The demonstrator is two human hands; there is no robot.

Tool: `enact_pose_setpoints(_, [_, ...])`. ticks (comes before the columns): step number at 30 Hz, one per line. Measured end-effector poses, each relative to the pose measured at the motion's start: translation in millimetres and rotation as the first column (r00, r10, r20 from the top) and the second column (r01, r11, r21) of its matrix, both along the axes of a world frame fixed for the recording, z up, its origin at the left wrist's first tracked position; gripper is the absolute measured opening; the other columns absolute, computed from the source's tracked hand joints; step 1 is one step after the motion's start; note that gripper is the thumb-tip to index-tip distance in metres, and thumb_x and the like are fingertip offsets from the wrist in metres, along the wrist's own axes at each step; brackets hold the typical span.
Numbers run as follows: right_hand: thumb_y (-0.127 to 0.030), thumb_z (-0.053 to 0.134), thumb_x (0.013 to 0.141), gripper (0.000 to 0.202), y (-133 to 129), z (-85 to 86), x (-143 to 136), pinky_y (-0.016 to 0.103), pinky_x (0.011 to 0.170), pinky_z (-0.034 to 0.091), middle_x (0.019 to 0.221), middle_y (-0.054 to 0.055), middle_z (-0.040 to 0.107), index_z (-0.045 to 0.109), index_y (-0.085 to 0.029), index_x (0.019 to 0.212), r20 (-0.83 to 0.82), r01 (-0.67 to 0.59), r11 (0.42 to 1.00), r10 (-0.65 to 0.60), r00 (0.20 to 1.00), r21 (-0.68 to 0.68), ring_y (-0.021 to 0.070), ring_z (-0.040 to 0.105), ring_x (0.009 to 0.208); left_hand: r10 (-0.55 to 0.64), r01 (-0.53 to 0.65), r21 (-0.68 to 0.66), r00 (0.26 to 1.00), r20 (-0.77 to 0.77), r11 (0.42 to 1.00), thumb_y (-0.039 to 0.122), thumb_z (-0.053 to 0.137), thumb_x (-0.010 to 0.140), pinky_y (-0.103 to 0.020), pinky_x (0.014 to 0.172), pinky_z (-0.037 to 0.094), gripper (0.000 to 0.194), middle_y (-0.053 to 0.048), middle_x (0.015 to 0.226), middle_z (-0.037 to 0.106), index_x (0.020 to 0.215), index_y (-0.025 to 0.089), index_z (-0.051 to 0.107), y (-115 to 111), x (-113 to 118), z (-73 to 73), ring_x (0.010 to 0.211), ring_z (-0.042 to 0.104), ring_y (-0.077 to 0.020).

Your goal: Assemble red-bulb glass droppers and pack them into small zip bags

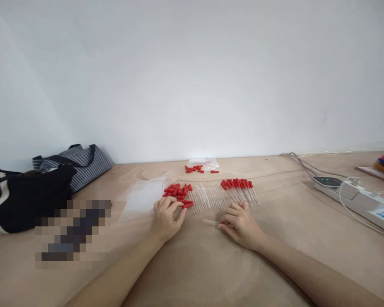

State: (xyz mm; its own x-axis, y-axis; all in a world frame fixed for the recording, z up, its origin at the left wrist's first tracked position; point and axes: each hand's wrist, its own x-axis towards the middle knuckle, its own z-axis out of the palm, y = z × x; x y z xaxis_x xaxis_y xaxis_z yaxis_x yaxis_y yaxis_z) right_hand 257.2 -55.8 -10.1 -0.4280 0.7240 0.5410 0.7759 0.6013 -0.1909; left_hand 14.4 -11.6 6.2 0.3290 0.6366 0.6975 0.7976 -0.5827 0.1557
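Two hands at work over a bare wooden tabletop [192, 273] against a plain pale wall [192, 76].
On the near side, the right hand [241, 226] pinches a clear tube [210, 221] pointing left; the left hand [167, 215] curls at the near edge of a pile of red caps [178, 190], its grip impossible to tell. Just beyond, loose clear tubes [209, 197] lie in a row, with red-capped tubes [241, 189] to their right. Flat plastic bags [144, 196] lie left of the pile; a white power strip [371, 215] sits right. A striped bag [89, 166] leans far left, near the wall.
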Motion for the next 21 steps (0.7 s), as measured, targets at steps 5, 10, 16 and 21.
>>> enact_pose_setpoints(5, [-0.031, 0.054, 0.08, 0.02, -3, 0.5, 4, 0.031, 0.069, 0.024, 0.062, -0.001, 0.058, 0.062, -0.021, 0.065, -0.04, 0.038, 0.99, -0.043, 0.998, -0.134, 0.0134, 0.047, 0.069, -0.294, 0.293, -0.261, 0.955, 0.038, 0.92, 0.019, 0.048, 0.078, -0.029, 0.069, 0.044, 0.011, -0.004, 0.08, 0.051, 0.079, 0.018, 0.058, -20, -10, 2.9, 0.076, 0.052, -0.0157])
enact_pose_setpoints(10, [-0.037, 0.06, 0.075, 0.014, 1, 1.1, 3, 0.032, 0.071, 0.027, 0.074, 0.001, 0.058, 0.066, -0.025, 0.076, -0.067, 0.058, 0.977, -0.073, 0.995, -0.203, 0.0157, 0.05, 0.076, -0.311, 0.312, -0.292, 0.949, 0.051, 0.904, 0.019, 0.051, 0.077, -0.035, 0.079, 0.045, 0.022, -0.007, 0.093, 0.053, 0.098, 0.018, 0.057, -20, -8, 0.9, 0.088, 0.052, -0.0191])
enact_pose_setpoints(16, [-0.038, 0.056, 0.077, 0.015, 2, 0.1, -4, 0.033, 0.071, 0.028, 0.082, 0.002, 0.058, 0.067, -0.031, 0.086, -0.051, 0.048, 0.972, -0.061, 0.997, -0.229, 0.0176, 0.05, 0.081, -0.348, 0.341, -0.24, 0.937, 0.015, 0.909, 0.02, 0.049, 0.08, -0.034, 0.072, 0.046, 0.017, -0.006, 0.088, 0.056, 0.09, 0.019, 0.064, -14, -2, -8.7, 0.08, 0.053, -0.0182])
enact_pose_setpoints(21, [-0.024, 0.054, 0.079, 0.012, 2, -2.2, -13, 0.032, 0.07, 0.027, 0.081, 0.002, 0.059, 0.063, -0.023, 0.071, -0.102, 0.053, 0.986, -0.069, 0.992, -0.157, 0.0169, 0.05, 0.079, -0.326, 0.324, -0.254, 0.945, 0.038, 0.911, 0.017, 0.046, 0.082, -0.032, 0.071, 0.045, 0.016, -0.005, 0.08, 0.057, 0.081, 0.018, 0.062, -16, 9, -6.6, 0.077, 0.053, -0.0176])
